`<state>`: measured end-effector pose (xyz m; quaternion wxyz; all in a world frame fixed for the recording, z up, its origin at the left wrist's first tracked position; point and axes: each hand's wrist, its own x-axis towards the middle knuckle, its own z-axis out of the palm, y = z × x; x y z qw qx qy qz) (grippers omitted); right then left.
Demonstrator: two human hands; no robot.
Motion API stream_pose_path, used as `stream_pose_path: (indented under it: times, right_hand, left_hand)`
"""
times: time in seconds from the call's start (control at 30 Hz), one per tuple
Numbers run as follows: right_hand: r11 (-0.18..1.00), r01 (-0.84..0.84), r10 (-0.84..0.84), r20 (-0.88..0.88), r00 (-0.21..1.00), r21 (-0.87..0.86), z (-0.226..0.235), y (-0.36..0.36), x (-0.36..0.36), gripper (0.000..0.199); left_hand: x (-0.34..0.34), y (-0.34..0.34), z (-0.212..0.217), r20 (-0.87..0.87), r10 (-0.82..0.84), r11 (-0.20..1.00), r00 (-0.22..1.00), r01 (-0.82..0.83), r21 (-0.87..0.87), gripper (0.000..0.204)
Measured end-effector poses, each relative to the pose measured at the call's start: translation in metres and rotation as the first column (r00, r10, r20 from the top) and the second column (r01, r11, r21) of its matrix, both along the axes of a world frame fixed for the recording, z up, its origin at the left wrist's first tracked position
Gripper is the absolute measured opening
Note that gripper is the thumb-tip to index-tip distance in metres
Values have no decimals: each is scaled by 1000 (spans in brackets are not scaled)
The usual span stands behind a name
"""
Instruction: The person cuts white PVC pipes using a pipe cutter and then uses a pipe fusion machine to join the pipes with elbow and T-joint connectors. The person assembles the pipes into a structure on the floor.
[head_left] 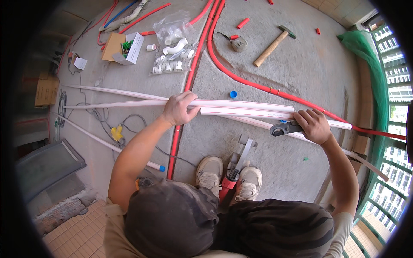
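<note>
My left hand [178, 108] is closed around a long white plastic pipe [241, 104], which runs in from the far left and ends near my right hand. A shorter white pipe [241, 112] lies alongside it, its left end just right of my left fingers. My right hand [315, 125] is closed on a dark grey pipe cutter [285, 128], its rounded end pointing left. The fingers of that hand also lie over the shorter pipe, which sticks out to the right. Its palm side is hidden. Both pipes are held side by side above the floor.
More white pipes [258, 122] cross the concrete floor below. Between my shoes stands a red-handled pipe welding tool [228, 184]. Red conduit [241, 81] curves along the floor. Farther off are a hammer [275, 46], a tape measure [239, 44], bagged white fittings [174, 62] and an opened box [124, 48].
</note>
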<state>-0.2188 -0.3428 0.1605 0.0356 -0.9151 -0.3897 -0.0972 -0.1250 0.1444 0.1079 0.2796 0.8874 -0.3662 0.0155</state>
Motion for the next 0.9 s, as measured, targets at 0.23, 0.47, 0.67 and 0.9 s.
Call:
stream_pose_path:
  times: [0.23, 0.47, 0.67, 0.9]
  right_hand:
    - [1000, -2, 1, -38, 999, -30, -1, -1, 0, 30]
    - [1000, -5, 3, -52, 999, -24, -4, -1, -2, 31]
    - [999, 7, -10, -65, 998, -33, -5, -3, -3, 31]
    - [999, 26, -30, -82, 996, -46, -2, -4, -2, 32]
  left_hand:
    - [0, 1, -2, 11, -31, 999, 999, 32, -35, 24]
    - [0, 1, 2, -27, -48, 999, 998, 48, -4, 24]
    - [1, 2, -3, -4, -71, 997, 997, 71, -18, 25]
    - [2, -2, -1, -28, -43, 999, 999, 44, 17, 27]
